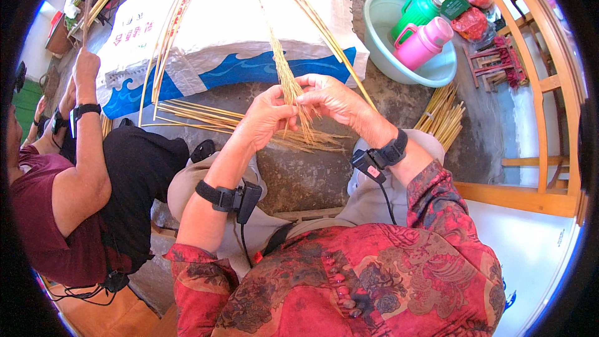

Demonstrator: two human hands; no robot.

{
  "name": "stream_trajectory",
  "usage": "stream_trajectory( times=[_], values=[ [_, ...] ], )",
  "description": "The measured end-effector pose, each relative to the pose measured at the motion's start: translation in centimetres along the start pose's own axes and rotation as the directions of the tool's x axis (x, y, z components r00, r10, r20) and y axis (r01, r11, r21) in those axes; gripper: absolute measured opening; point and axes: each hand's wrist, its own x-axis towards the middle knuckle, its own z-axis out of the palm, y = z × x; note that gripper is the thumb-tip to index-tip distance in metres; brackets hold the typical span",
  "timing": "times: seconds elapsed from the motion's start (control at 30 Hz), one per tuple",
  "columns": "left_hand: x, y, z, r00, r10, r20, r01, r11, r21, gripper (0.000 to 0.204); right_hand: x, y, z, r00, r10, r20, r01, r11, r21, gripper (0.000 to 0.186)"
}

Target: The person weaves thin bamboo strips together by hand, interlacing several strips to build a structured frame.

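Between my hands stands a bundle of straw-coloured stalks with bushy heads [284, 68], its thin stems reaching away over the white sheet. My left hand [267, 115] pinches the bushy end from the left with thumb and fingers. From the right, my right hand [334, 98] grips the same end, fingertips closed on the stalks. Loose fine tips hang below my fingers. Behind them, more straw stalks [206, 114] lie on the floor, their heads partly hidden by my left hand.
A white woven sheet with a blue wave border [243, 70] spreads ahead, with long stalks across it. At right stand a pale green basin [382, 56] holding a pink thermos [424, 43] and a green thermos [415, 15], a stalk bundle [442, 115] and a wooden frame [543, 100]. A co-worker [75, 175] sits left, holding stalks.
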Motion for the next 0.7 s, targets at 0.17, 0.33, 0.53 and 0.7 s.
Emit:
stream_trajectory(
  times=[0.17,0.33,0.53,0.7],
  values=[
    [0.1,0.0,0.0,1.0,0.011,0.019,-0.011,1.0,0.008,0.034,-0.1,-0.2,-0.4,1.0,0.003,-0.008,-0.004,0.996,-0.089,0.036],
    [-0.1,-0.1,-0.2,1.0,0.002,0.021,-0.002,1.0,0.028,0.034,0.0,-0.3,-0.1,1.0,-0.007,0.006,0.008,0.989,-0.146,0.035],
    [0.1,-0.3,-0.3,1.0,-0.005,-0.01,0.006,0.998,0.065,0.033,0.2,0.7,0.1,0.995,-0.07,-0.066,0.057,0.984,-0.169,0.035],
    [0.2,-0.4,-0.3,1.0,0.006,0.005,-0.006,0.997,0.076,0.03,-0.2,0.3,0.1,0.996,0.045,-0.081,-0.049,0.998,-0.045,0.037]
  ],
)
